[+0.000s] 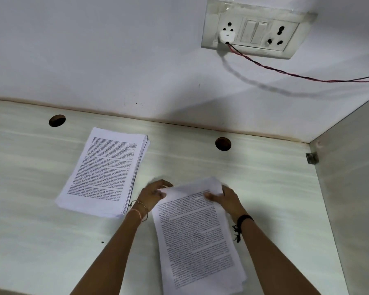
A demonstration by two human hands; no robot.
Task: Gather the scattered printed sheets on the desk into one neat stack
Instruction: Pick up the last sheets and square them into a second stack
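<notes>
Pale wood-grain desk (264, 188) w/ 2 round cable holes: 1 near the back left (57, 120), 1 near the back centre-right (223, 143). Grey wall behind, side panel on the right.

Printed sheets sit in 2 groups. A stack (102, 169) lies flat on the desk's left-centre, angled slightly, edges a bit fanned along its right side, top page full of dense black text. Text too small and blurred to read; no headings or logos legible.

2nd group, a loose bundle of sheets (197, 237), lies in front-centre, running from the hands down toward the near desk edge, pages not squared, corners splayed at the bottom. Also dense paragraphs of print, unreadable.

Left hand (152, 195) grips the bundle's top-left corner, fingers curled over the far edge, thumb on the printed face. Thin bangles on that wrist. Right hand (227, 198) holds the top-right corner, thumb pressed on the page, fingers behind the edge. Black thread band on that wrist. Both hands closed on the bundle, top edge lifted and curling a bit. Motion blur around the hands.

Bundle and stack are near each other but apart; left wrist sits just beside the stack's lower right corner.

On the wall: white switchboard (251, 28) w/ 2 sockets and 2 switches, no brand readable. White plug (226, 36) in the left socket, twisted red-black wire (285, 73) trailing off right.
</notes>
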